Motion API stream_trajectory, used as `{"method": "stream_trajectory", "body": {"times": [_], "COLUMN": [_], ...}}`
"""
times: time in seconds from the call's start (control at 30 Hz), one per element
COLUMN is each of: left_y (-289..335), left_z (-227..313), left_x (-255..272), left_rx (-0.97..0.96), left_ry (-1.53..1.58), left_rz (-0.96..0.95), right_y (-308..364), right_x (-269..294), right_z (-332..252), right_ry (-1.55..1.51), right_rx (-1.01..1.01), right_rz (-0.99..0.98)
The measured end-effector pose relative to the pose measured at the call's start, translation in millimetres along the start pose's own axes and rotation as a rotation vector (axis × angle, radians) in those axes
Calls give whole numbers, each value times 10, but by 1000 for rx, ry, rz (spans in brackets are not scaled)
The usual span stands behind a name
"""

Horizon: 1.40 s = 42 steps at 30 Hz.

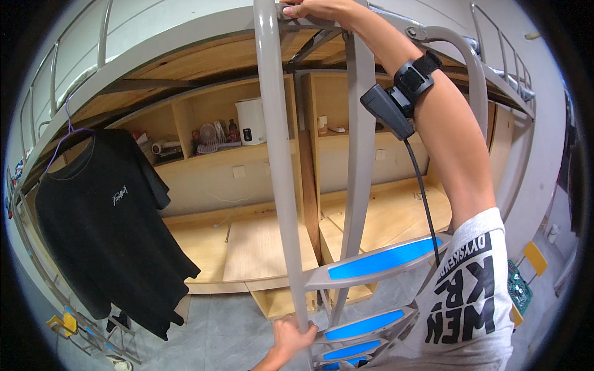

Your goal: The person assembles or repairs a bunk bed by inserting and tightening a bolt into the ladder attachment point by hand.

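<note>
Low in the view, my left hand (292, 337) is closed around the left upright rail of a grey metal ladder (272, 123). My right arm reaches up and across to the top edge. There my right hand (318, 8) grips the grey bed frame (204, 43) just right of that rail, and the picture's edge cuts part of it off. Blue anti-slip pads (383, 258) cover the ladder steps, which descend below my right arm. A black device (390, 111) on a strap sits on my right forearm, its cable hanging down.
A black T-shirt (105, 216) hangs from a purple hanger (72, 131) at the left. Under the bunk are wooden desks (260, 247) and shelves holding a white kettle (250, 122). A yellow chair (535, 257) and a green crate (520, 287) stand at the right.
</note>
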<state>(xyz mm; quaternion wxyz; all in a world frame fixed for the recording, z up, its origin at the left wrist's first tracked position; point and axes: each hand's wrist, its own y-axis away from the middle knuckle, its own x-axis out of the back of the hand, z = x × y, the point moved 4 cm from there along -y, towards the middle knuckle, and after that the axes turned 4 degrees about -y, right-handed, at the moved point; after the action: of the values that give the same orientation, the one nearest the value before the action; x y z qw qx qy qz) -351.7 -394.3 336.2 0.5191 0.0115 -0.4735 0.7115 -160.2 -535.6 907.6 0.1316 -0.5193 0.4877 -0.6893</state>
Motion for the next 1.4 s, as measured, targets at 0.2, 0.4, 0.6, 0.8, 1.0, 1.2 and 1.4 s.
{"method": "stream_trajectory", "body": {"times": [0.2, 0.4, 0.6, 0.8, 1.0, 1.2, 1.4], "left_y": [-7, -12, 13, 25, 29, 46, 74], "left_z": [24, 38, 38, 30, 19, 69, -35], "left_x": [10, 18, 53, 61, -1, 52, -12], "left_rx": [25, 1, 31, 104, 115, 113, 158], "left_ry": [16, -17, -56, -73, -82, -52, -75], "left_rz": [-2, 18, -31, -20, -89, -73, -55], "right_y": [60, 68, 130, 177, 191, 193, 234], "right_x": [-83, -124, -114, -182, -181, -165, -225], "right_z": [45, 85, 19, -51, 58, 4, -68], "right_ry": [-115, -69, -176, -116, -99, 88, 271], "right_rx": [-33, 101, 62, 4, 79, 127, 287], "right_rz": [104, 204, 152, 191, 261, 353, 341]}}
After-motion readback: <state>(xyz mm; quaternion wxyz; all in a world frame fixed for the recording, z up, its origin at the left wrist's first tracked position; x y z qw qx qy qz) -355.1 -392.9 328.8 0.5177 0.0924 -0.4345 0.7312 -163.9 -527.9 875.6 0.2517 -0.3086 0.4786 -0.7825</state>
